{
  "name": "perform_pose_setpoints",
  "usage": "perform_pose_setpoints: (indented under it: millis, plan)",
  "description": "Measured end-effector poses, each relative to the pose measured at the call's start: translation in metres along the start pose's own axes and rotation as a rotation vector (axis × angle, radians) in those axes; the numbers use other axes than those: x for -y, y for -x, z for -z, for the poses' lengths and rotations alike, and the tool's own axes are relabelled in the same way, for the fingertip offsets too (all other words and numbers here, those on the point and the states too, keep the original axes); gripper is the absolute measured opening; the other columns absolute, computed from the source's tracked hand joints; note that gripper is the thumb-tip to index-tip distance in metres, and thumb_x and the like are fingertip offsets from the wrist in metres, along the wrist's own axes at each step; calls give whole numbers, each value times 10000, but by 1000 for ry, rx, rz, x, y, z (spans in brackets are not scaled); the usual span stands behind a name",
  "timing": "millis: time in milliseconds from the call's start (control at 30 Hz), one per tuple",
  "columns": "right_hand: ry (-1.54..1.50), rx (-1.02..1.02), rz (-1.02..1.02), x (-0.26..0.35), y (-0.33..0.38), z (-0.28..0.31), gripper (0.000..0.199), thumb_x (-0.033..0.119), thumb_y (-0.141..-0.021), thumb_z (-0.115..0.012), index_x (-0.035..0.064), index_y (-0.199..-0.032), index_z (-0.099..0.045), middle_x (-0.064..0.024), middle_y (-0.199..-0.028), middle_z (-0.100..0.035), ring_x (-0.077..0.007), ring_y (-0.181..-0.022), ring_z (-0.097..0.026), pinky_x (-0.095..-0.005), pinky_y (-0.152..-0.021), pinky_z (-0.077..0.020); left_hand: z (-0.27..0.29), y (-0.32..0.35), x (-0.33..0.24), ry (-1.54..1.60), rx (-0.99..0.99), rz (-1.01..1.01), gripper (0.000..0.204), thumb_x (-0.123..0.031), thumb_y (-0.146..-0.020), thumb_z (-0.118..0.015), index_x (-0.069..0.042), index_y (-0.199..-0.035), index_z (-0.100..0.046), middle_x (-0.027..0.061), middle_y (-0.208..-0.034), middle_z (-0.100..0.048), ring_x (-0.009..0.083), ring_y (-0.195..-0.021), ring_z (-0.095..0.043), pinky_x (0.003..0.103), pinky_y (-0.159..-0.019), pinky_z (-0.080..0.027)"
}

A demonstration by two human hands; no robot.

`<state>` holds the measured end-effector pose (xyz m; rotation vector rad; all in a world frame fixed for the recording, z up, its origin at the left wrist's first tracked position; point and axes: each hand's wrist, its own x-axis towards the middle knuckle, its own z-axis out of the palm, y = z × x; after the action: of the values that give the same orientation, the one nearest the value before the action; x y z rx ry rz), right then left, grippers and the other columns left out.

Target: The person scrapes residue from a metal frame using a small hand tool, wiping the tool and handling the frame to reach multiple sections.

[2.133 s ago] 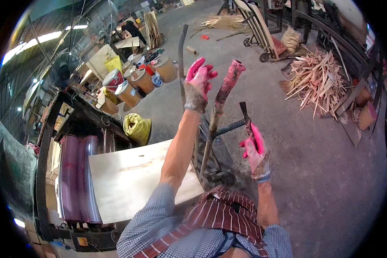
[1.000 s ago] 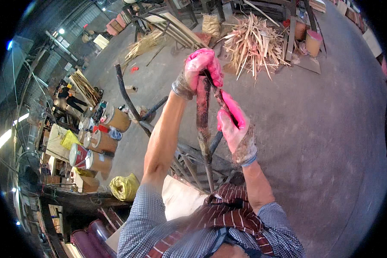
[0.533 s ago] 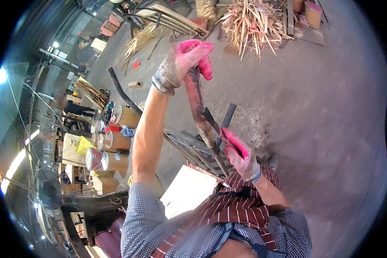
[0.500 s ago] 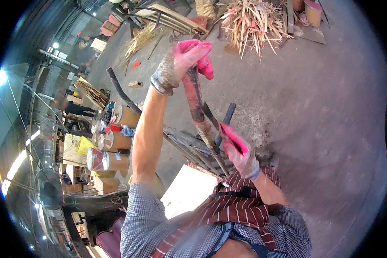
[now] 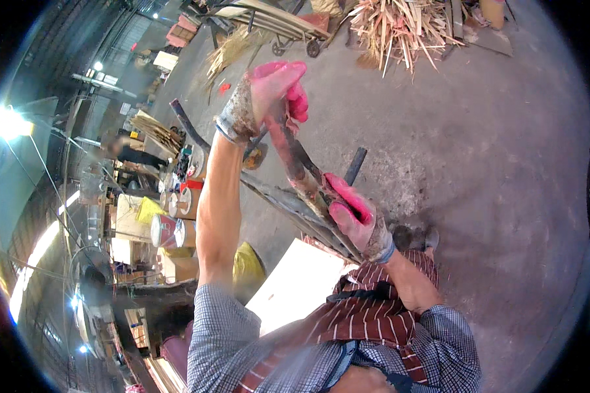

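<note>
Both my hands wear dirty gloves with pink palms and fingers. My left hand [image 5: 275, 95] is out ahead, its fingers closed round the upper end of a pole [image 5: 284, 141] stained red and black. The pole slants down toward my right hand [image 5: 357, 219], which is closed on a narrow dark strip [image 5: 313, 169] lying along the pole; what kind of thing it is I cannot tell. Beneath the pole are several dark bars [image 5: 285, 206], one with a black tube-like end [image 5: 355, 165]. The pole's lower end is partly hidden by my right hand.
A pale board [image 5: 298, 281] lies close in front of my striped apron [image 5: 367, 304]. Buckets [image 5: 164, 229] and a yellow sack [image 5: 246, 265] stand at the left. A heap of wood strips [image 5: 400, 29] and a wheeled cart [image 5: 275, 26] are farther off. Another person [image 5: 137, 154] is far left.
My left hand has shifted slightly left with the pole's upper end. The right hand has moved slightly left and now sits against the pole. The view has turned a little.
</note>
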<state>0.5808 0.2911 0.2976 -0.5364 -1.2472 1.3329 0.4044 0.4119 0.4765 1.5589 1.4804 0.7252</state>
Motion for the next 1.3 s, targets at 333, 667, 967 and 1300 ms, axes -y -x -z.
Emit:
perform_pose_setpoints:
  millis: [333, 667, 967, 1300]
  plan:
    - [26, 48, 131, 14, -13, 6, 464, 238, -1006, -625, 63, -1429, -547, -2, -1069, -633, -65, -816, -544, -237, -723, -482, -3, 5, -2, 40, -40, 80, 423, -412, -986, -568, -21, -829, -603, 118, -725, -671, 230, -638, -670, 346, -574, -528]
    - [-396, 270, -510, -2, 6, 35, 489, 189, -1009, -604, 46, -1465, -499, -36, -1321, -617, -108, -1156, -552, -261, -971, -461, -10, 12, -11, -15, -105, 88, 386, -380, -971, -606, 5, -953, -626, 110, -755, -697, 198, -691, -697, 316, -640, -536]
    - [-587, 293, -483, -54, -28, 22, 487, 215, -995, -636, 32, -1434, -534, -19, -1209, -648, -68, -1030, -575, -233, -874, -491, 6, 7, 9, -686, -122, -240, 322, -182, -886, -632, 10, -1145, -642, 160, -938, -721, 286, -872, -708, 370, -786, -570]
    - [-557, 310, -446, -36, -39, 22, 479, 251, -992, -648, 80, -1429, -557, 70, -967, -612, -7, -724, -477, -180, -628, -411, 17, 5, 22, -397, -224, 36, 321, -307, -992, -575, -6, -906, -644, 138, -777, -699, 240, -669, -711, 344, -633, -574]
